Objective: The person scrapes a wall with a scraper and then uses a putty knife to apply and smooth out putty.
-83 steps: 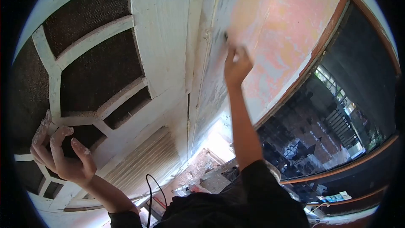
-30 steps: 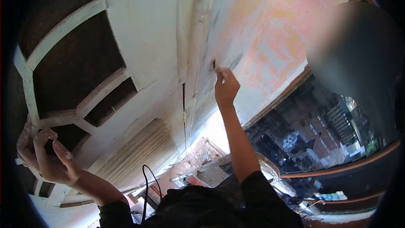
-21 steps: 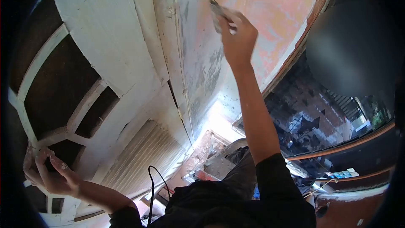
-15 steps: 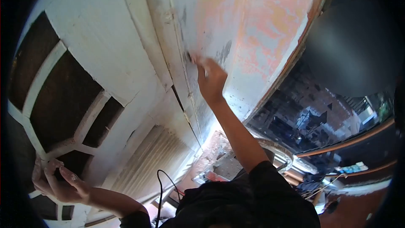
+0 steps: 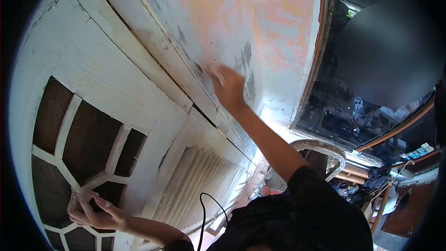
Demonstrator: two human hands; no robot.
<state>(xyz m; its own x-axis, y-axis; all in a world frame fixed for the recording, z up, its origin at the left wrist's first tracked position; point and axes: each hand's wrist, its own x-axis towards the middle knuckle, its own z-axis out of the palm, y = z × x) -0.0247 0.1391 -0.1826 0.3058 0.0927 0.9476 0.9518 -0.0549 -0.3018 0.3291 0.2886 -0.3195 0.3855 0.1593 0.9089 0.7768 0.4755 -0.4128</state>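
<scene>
My right hand (image 5: 225,83) is raised to the patchy pink and grey wall (image 5: 283,28), close to the long edge of the pale wooden frame (image 5: 144,42). Its fingers are bent together around something small and dark at the fingertips, too blurred to name. At the lower left, my left hand (image 5: 100,211) rests on the white lattice (image 5: 95,181) of the door panel, its fingers curved and spread, with pale smears on the fingertips. Nothing shows in its palm.
A ribbed panel (image 5: 200,181) lies between my arms. To the right are a dark glass window (image 5: 353,116), a round pale rim (image 5: 341,151) and piled items. A thin black cable (image 5: 203,214) loops near my body.
The view has shifted, so the door and lattice appear lower and farther right. My right hand remains at the wall near the frame edge; my left hand stays at the lattice.
</scene>
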